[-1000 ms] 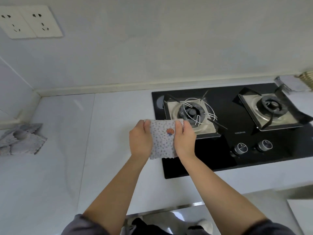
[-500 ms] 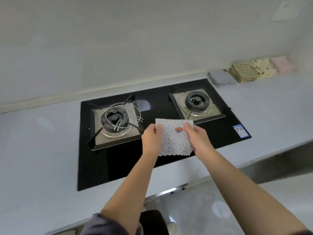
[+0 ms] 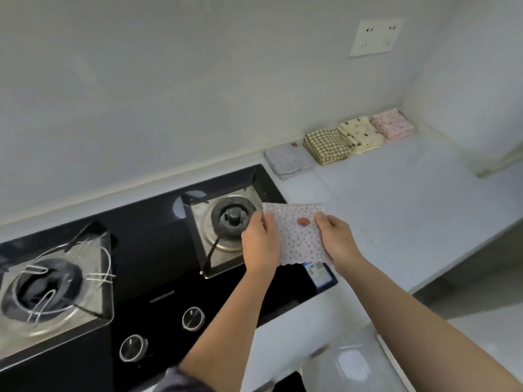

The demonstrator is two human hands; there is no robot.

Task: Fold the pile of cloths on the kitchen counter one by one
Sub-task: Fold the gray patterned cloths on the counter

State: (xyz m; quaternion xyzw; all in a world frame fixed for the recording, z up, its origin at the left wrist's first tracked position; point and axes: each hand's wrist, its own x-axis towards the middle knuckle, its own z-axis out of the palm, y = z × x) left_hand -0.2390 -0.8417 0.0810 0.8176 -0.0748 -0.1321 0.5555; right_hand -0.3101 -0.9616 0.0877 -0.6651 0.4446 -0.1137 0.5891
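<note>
Head view has the dotted cloth (image 3: 300,236) held up in the air over the right edge of the hob (image 3: 158,250). The left hand (image 3: 261,244) pinches its left side and the right hand (image 3: 338,241) its right side, with any fingers behind it hidden. The matching dotted stack (image 3: 288,161) sits at the back of the counter (image 3: 396,207), further away and slightly right of the grip, so I'd guess the right hand is nearer for the drop-off. The unfolded pile is out of frame, and I can't tell how many layers the cloth has.
</note>
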